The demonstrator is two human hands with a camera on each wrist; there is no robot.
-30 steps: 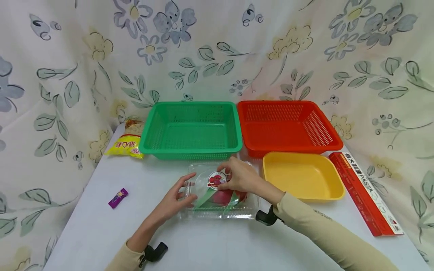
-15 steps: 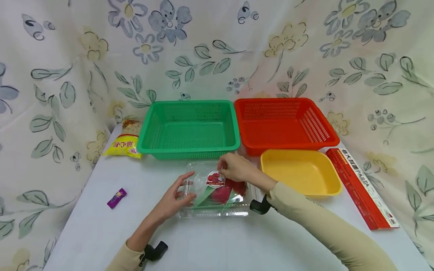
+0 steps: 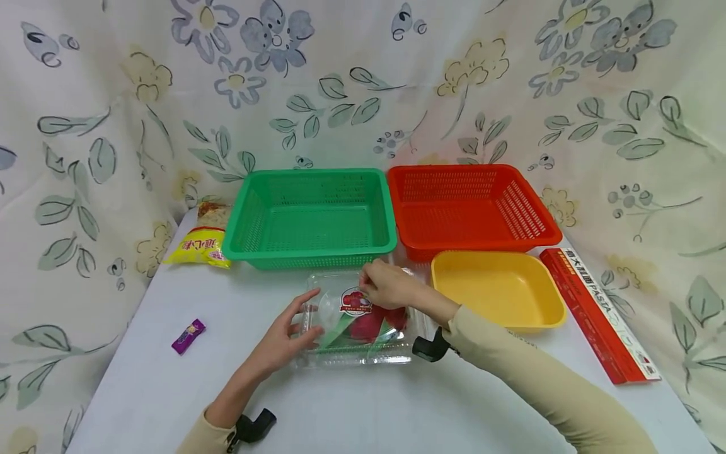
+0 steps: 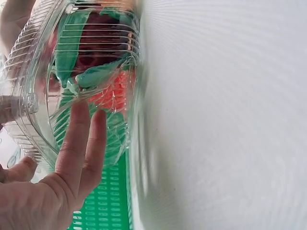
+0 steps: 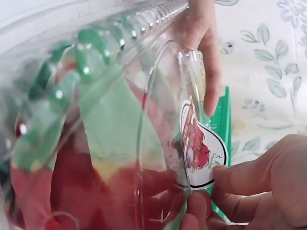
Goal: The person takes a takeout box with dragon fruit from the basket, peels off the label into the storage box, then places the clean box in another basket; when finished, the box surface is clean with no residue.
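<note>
A clear plastic box (image 3: 329,302) with red and green contents (image 3: 365,325) lies on the white table. On its lid is a round label sticker (image 3: 355,302) with red fruit printed on it. My right hand (image 3: 386,284) pinches the edge of the sticker (image 5: 204,155), which bends up off the lid in the right wrist view. At the box's left side, my left hand (image 3: 283,337) rests with fingers spread. Its fingers (image 4: 76,139) lie fairly straight against the clear side wall, and the thumb is near the lid's edge. What exactly the contents are, I cannot tell.
Behind the box stand a green basket (image 3: 312,261) and a red basket (image 3: 482,243). A yellow tray (image 3: 499,325) is to the right, with a long red pasta box (image 3: 595,315) beyond. A yellow snack bag (image 3: 201,243) and a small purple packet (image 3: 188,336) lie left.
My right hand has shifted from the middle of the label to its upper right edge, and its fingers have closed on that edge. The left hand stays against the box.
</note>
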